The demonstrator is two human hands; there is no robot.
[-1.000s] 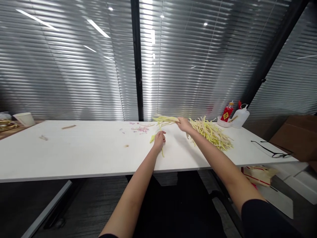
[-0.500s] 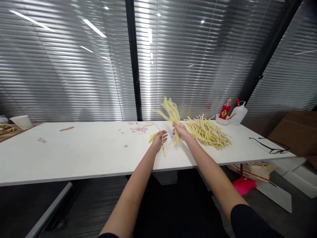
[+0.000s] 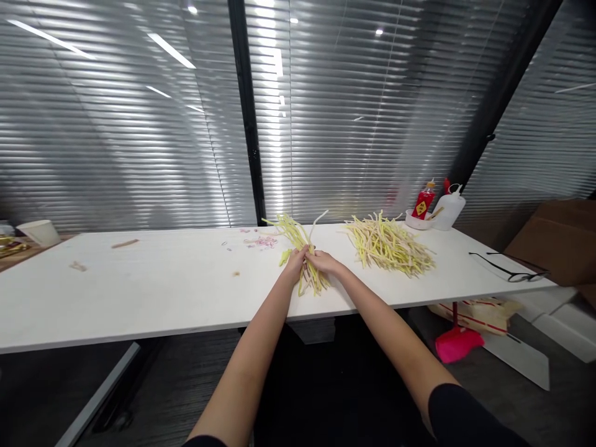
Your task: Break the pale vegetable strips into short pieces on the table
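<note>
My left hand (image 3: 296,261) and my right hand (image 3: 321,261) meet over the near middle of the white table (image 3: 153,279). Both are closed around the middle of a bundle of long, thin, pale yellow-green stalks (image 3: 292,231). Its upper ends fan out beyond my fingers, and the lower ends spread below them, close to the tabletop. Right of my hands lies a big loose pile of the same stalks (image 3: 390,245). A small yellow-green clump (image 3: 285,256) sits just left of my left hand. My fingers hide the gripped part of the bundle.
Small pink and purple loops (image 3: 263,242) lie scattered behind my left hand. At the back right stand a red bottle (image 3: 423,202) in a shallow dish and a white squeeze bottle (image 3: 449,208). Eyeglasses (image 3: 516,276) rest by the right edge. A brown strip (image 3: 125,243) lies far left.
My right hand has brought its bundle of stalks down and left to my left hand, which was loosely open with a single stalk across it. Both hands now grip the bundle together.
</note>
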